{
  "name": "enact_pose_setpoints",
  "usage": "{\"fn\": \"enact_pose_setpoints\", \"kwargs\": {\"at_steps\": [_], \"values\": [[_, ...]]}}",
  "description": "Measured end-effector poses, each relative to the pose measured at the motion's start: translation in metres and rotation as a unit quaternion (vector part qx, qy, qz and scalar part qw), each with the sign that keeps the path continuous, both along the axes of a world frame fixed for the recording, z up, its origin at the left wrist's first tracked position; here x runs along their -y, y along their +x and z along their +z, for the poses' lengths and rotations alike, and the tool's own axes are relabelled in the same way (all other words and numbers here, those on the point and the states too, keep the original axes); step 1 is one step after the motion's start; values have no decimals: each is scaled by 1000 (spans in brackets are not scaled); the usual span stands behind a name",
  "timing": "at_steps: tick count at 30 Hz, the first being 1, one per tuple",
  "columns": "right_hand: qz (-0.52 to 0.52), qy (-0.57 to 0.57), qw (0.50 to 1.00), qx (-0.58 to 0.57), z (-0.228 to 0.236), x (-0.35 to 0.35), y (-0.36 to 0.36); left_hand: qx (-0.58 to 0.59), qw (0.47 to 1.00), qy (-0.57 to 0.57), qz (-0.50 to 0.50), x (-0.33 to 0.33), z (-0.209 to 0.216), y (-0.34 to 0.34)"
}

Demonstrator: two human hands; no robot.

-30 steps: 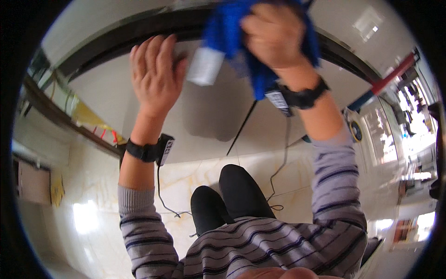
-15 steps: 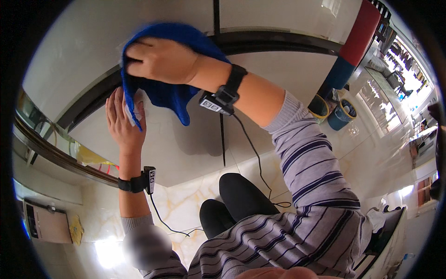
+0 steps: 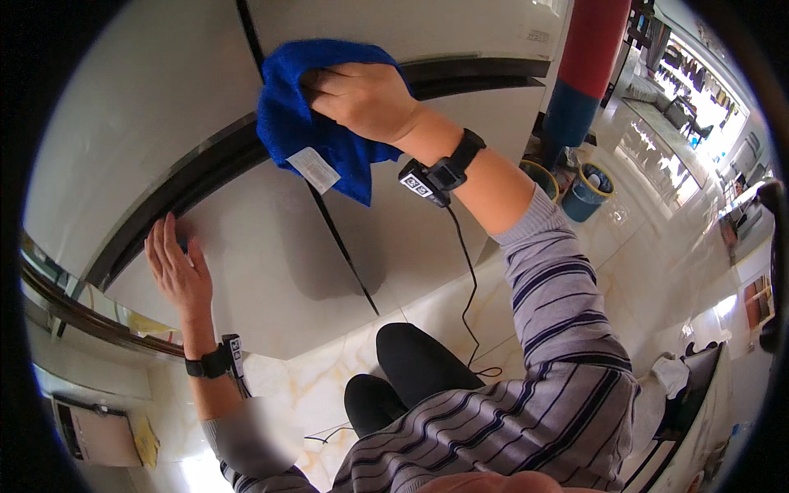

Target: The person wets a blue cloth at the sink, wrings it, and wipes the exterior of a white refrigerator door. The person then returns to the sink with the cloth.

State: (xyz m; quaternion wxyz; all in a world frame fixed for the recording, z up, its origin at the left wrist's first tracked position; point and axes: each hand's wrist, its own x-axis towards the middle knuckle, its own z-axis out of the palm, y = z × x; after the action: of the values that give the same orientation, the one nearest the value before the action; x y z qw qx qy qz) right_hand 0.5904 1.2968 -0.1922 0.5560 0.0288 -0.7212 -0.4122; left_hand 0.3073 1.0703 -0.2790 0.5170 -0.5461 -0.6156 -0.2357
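My right hand (image 3: 366, 99) is closed on a blue cloth (image 3: 288, 107), which is bunched under its fingers and lies over the dark curved band between the upper and lower doors of a pale glossy cabinet or refrigerator. A white tag (image 3: 314, 169) hangs from the cloth's lower part. To the left, my left hand (image 3: 181, 275) rests with fingers stretched out against the lower left door (image 3: 246, 263), its fingertips close below the dark band (image 3: 185, 182). It holds nothing that I can see. The cloth hides part of the vertical door seam (image 3: 341, 246).
Right of the doors stands a red and blue column (image 3: 575, 99). Two bins sit by its foot, one a blue bin (image 3: 582, 200) with a yellow rim. A black cable (image 3: 472, 287) trails from my right wristband. My knees (image 3: 419, 361) are below the doors, above marbled floor tiles.
My right hand and the cloth have moved right, across the vertical seam, and the tag now shows. The left hand is now well apart from the cloth, lower left in view. The view has turned.
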Motion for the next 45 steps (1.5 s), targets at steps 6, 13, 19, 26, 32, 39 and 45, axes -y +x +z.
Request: {"fn": "enact_pose_setpoints", "kwargs": {"at_steps": [6, 13, 19, 26, 32, 39, 45], "values": [[-63, -28, 998, -9, -10, -30, 61, -9, 1000, -9, 6, 1, -1, -3], [-101, -76, 990, -58, -24, -85, 151, -25, 999, 29, 2, -6, 0, -3], [-160, -182, 958, -151, -46, -126, 219, -46, 997, 59, 2, -11, -2, -3], [79, -426, 847, -306, -89, -151, 196, -38, 998, 54, 5, -12, -3, -2], [132, -499, 805, -292, -103, -107, 150, -31, 998, 61, 1, -15, -2, 0], [716, -631, 232, -186, -74, -26, 70, -33, 996, 76, -14, -16, -5, 0], [-127, -238, 961, 68, -61, 19, 19, -24, 997, 70, -32, -13, -3, -2]]}}
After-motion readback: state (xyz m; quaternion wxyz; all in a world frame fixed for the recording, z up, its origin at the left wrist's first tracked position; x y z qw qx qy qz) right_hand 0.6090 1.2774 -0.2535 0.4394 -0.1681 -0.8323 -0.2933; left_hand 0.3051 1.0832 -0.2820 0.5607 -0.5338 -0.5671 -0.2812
